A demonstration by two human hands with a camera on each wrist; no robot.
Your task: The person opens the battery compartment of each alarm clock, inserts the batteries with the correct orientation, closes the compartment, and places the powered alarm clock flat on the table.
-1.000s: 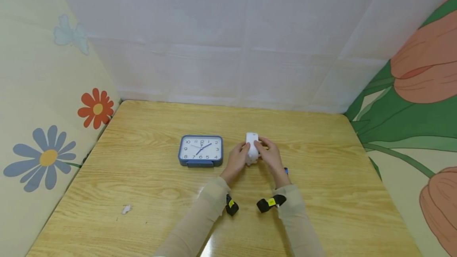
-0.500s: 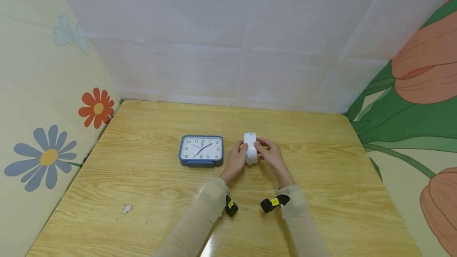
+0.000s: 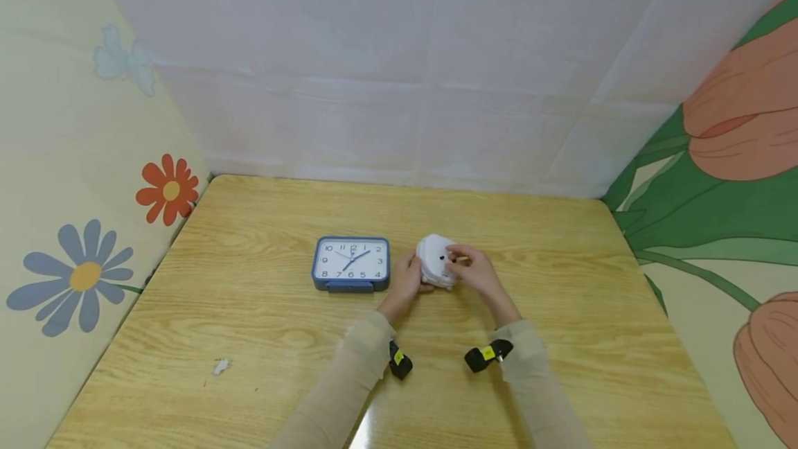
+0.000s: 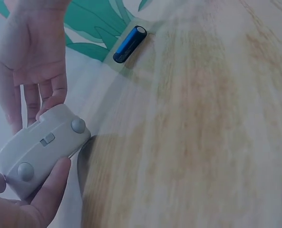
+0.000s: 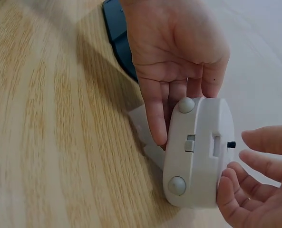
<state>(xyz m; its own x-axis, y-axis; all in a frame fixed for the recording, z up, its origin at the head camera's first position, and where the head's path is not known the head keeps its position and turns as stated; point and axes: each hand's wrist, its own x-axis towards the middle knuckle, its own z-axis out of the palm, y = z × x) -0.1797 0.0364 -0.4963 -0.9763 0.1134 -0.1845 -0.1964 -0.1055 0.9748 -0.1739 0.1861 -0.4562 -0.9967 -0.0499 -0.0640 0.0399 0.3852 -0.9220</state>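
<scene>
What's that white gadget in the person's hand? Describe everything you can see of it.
The white gadget is a smooth, rounded, plastic-looking case. Two round pale feet sit on its underside, with a small tab between them, and a black knob sticks out of one face. It is held tilted, feet off the table, right of the clock. The left hand grips it; the right hand is at the knobbed face, contact unclear.

- The desk (image 3: 598, 310) is surfaced in yellow-brown wood grain, and its far corners are rounded.
- A blue-framed clock (image 3: 351, 264) is set on it, slightly left of centre.
- A blue battery (image 4: 130, 44) is seen on its side.
- A small white patch (image 3: 221, 366) is shown at the near left.
</scene>
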